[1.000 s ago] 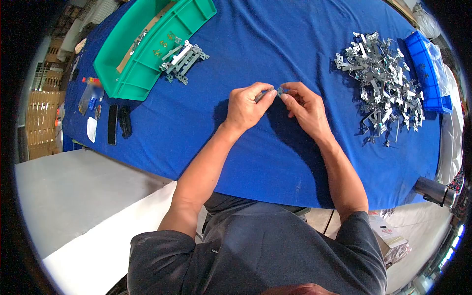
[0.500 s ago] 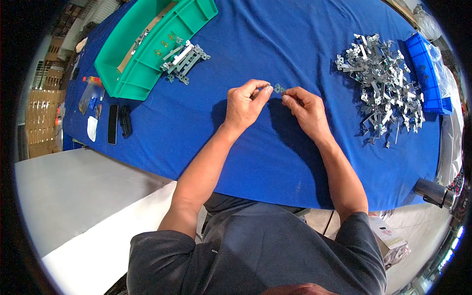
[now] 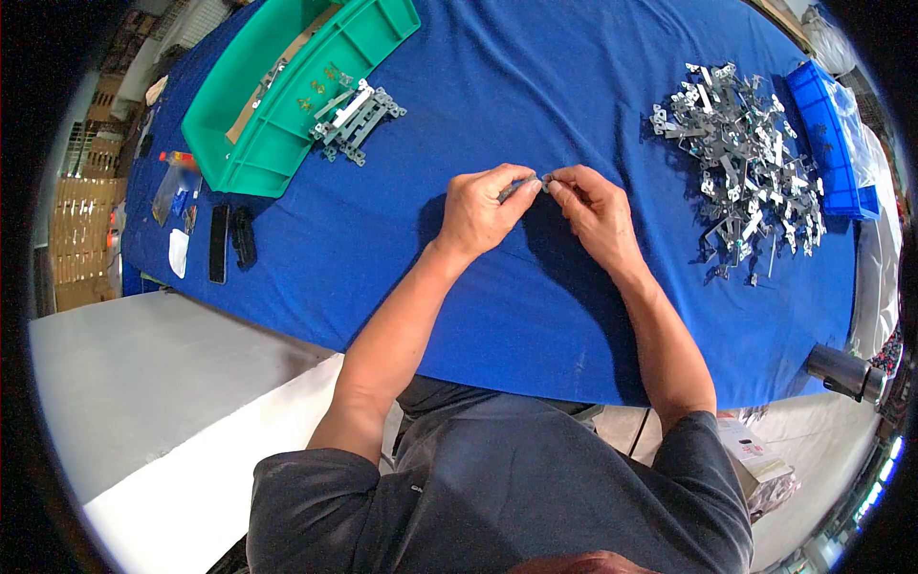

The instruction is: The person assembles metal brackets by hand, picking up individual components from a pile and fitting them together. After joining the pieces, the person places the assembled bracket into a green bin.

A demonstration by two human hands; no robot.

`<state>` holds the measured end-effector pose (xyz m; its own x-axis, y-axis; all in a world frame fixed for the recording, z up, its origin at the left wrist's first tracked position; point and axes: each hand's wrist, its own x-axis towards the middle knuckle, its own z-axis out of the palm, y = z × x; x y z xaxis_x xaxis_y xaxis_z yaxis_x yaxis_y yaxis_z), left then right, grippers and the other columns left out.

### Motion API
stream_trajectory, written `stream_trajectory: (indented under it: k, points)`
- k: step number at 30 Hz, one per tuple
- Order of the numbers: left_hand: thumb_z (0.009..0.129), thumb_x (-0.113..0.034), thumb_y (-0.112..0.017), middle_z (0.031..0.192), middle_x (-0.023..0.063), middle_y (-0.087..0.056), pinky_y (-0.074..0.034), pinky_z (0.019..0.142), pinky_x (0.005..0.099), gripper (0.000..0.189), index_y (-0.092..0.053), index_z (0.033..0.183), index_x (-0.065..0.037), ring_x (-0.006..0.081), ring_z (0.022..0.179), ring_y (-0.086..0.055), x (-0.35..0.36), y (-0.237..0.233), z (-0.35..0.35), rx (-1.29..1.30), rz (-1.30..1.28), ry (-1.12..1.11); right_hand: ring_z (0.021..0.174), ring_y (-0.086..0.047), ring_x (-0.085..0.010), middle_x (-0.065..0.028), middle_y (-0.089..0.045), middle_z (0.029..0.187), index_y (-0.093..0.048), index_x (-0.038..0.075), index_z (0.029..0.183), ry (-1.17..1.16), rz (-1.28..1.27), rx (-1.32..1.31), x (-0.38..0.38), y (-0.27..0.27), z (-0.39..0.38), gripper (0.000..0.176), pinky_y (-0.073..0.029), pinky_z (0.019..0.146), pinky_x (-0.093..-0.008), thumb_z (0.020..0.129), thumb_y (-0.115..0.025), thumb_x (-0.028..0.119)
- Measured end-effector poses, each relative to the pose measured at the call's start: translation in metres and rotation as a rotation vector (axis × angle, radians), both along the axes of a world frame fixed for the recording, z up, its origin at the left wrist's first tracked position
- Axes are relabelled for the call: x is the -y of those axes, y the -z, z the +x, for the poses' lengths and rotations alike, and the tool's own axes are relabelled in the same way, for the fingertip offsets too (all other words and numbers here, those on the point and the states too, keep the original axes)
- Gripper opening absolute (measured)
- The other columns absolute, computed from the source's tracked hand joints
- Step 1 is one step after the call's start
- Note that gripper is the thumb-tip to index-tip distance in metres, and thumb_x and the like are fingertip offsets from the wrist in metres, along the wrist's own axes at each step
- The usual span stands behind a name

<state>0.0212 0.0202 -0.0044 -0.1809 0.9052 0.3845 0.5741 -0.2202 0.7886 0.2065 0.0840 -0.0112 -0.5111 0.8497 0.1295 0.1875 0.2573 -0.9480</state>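
My left hand point(image 3: 482, 209) is closed in a pinch, with a narrow grey edge of metal showing between thumb and fingers. My right hand point(image 3: 597, 212) pinches from the other side, and its fingertips nearly meet those of the left. Between them shows the end of a small metal bracket point(image 3: 546, 180); most of it is hidden by the fingers. Up and to the left lies a neat group of metal brackets point(image 3: 361, 117). To the right spreads a large loose pile of similar metal brackets point(image 3: 741, 163).
A green bin point(image 3: 258, 170) stands at the upper left, with small brass-coloured pieces point(image 3: 318, 88) beside the brackets. A blue bin point(image 3: 824, 143) holding clear plastic is at the right. A black phone-like slab point(image 3: 219, 244) lies left; a dark cylinder point(image 3: 845, 373) sits near the right edge.
My hands have come closer together, the left fingertips shifting right to the bracket. The bracket's plate, plainer to see before between the hands, is now mostly covered by fingers.
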Motion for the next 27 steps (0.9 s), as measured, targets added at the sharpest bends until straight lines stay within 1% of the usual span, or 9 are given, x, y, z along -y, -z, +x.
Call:
stream_trajectory:
  k: [2,5,6,7,10,13,19,25,27]
  points:
    - [0.090,-0.016,-0.078,0.061,0.0021,-0.062,-0.044,0.051,0.0265,0.015,-0.077,0.099,-0.004,0.0044,0.055,-0.053,0.000,0.001,0.000,-0.015,0.026,0.013,0.059,-0.053,-0.0083,-0.0026,-0.062,0.079,-0.065,0.002,0.114,0.030,0.319,-0.053,-0.005,0.010,-0.001,0.020,-0.045,0.052,-0.0239,0.099,-0.067,0.016]
    - [0.091,-0.016,-0.077,0.060,0.0027,-0.062,-0.043,0.050,0.0270,0.014,-0.076,0.098,-0.003,0.0047,0.053,-0.053,0.000,-0.001,0.000,0.017,0.013,-0.008,0.059,-0.047,-0.0073,0.0010,-0.057,0.077,-0.069,0.003,0.108,0.135,-0.349,-0.255,0.003,-0.013,0.000,0.017,-0.042,0.052,-0.0243,0.102,-0.065,0.018]
    - [0.091,-0.015,-0.076,0.059,0.0041,-0.062,-0.043,0.049,0.0280,0.014,-0.075,0.096,-0.003,0.0056,0.052,-0.053,0.001,-0.002,0.000,0.060,-0.023,-0.030,0.061,-0.050,-0.0068,0.0015,-0.061,0.080,-0.071,0.004,0.103,0.115,-0.396,-0.297,0.001,-0.012,0.000,0.017,-0.044,0.054,-0.0253,0.103,-0.063,0.020]
    - [0.092,-0.015,-0.076,0.058,0.0054,-0.061,-0.042,0.048,0.0290,0.014,-0.074,0.095,-0.002,0.0064,0.050,-0.053,0.001,-0.003,-0.001,0.102,-0.059,-0.052,0.061,-0.052,-0.0070,0.0009,-0.063,0.079,-0.071,0.004,0.103,0.088,-0.347,-0.221,0.002,-0.011,0.000,0.018,-0.044,0.054,-0.0255,0.103,-0.063,0.020]
    - [0.093,-0.014,-0.075,0.055,0.0002,-0.056,-0.038,0.046,0.0270,0.013,-0.073,0.094,-0.001,0.0026,0.051,-0.047,-0.001,0.002,-0.004,0.230,-0.049,-0.096,0.063,-0.058,-0.0079,-0.0016,-0.068,0.075,-0.071,0.002,0.101,0.001,-0.149,0.008,0.004,-0.010,-0.001,0.019,-0.047,0.057,-0.0269,0.101,-0.065,0.020]
    - [0.094,-0.014,-0.074,0.069,-0.0007,-0.069,-0.044,0.054,0.0227,0.015,-0.076,0.101,0.000,0.0008,0.063,-0.056,0.001,0.003,-0.006,0.195,-0.116,-0.057,0.063,-0.058,-0.0086,-0.0027,-0.066,0.071,-0.071,0.002,0.100,-0.009,-0.087,0.067,0.006,-0.013,-0.001,0.019,-0.047,0.057,-0.0284,0.100,-0.066,0.020]
    - [0.094,-0.014,-0.075,0.069,-0.0004,-0.069,-0.044,0.053,0.0227,0.015,-0.076,0.101,-0.001,0.0005,0.063,-0.056,0.002,-0.002,-0.005,0.156,-0.144,-0.054,0.060,-0.058,-0.0093,-0.0027,-0.064,0.069,-0.069,0.002,0.101,0.026,-0.132,0.108,0.006,-0.012,-0.001,0.017,-0.047,0.054,-0.0295,0.100,-0.067,0.018]
    - [0.092,-0.015,-0.077,0.065,0.0003,-0.066,-0.044,0.052,0.0249,0.015,-0.076,0.099,-0.002,0.0020,0.060,-0.055,0.002,-0.002,-0.003,0.092,-0.113,-0.032,0.063,-0.059,-0.0092,-0.0053,-0.067,0.079,-0.068,0.000,0.101,0.076,-0.185,-0.014,0.009,-0.019,-0.005,0.016,-0.047,0.055,-0.0275,0.097,-0.070,0.015]
    - [0.091,-0.016,-0.077,0.065,0.0022,-0.065,-0.045,0.052,0.0262,0.016,-0.076,0.099,-0.002,0.0043,0.058,-0.056,0.000,-0.002,0.000,0.042,-0.049,-0.018,0.067,-0.060,-0.0091,-0.0058,-0.068,0.084,-0.068,0.001,0.103,0.051,-0.102,0.016,0.006,-0.012,-0.003,0.016,-0.048,0.057,-0.0270,0.097,-0.071,0.015]
